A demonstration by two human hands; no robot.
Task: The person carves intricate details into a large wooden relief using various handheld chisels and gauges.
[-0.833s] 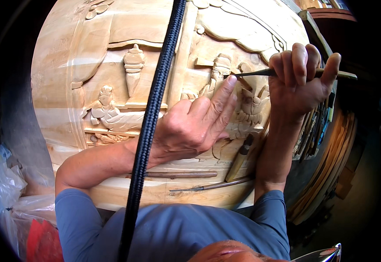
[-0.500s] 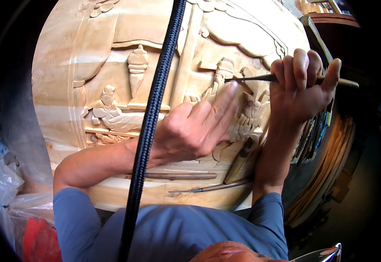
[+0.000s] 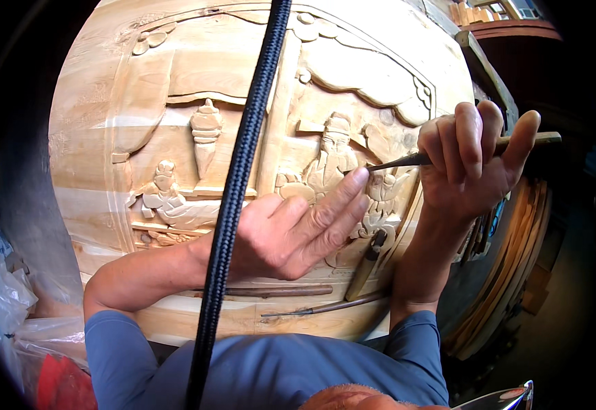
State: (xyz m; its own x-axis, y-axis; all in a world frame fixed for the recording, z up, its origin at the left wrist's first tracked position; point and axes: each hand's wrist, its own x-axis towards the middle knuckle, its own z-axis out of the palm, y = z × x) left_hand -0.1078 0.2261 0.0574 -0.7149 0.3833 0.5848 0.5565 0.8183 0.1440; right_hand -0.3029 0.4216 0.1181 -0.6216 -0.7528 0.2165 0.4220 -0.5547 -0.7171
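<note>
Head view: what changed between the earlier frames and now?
The chisel in the right hand moved toward the person: its tip went from by the carved figure's face to beside its torso. The left hand moved down with it. The view shifted slightly too. Nothing was picked up or let go; the loose tools lie as before.

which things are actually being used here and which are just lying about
In use:
right hand, gripping the chisel
left hand, at the chisel's tip
carved wood panel

Lying about:
thick-handled tool
thin tool
brown rod
plastic bag
</note>
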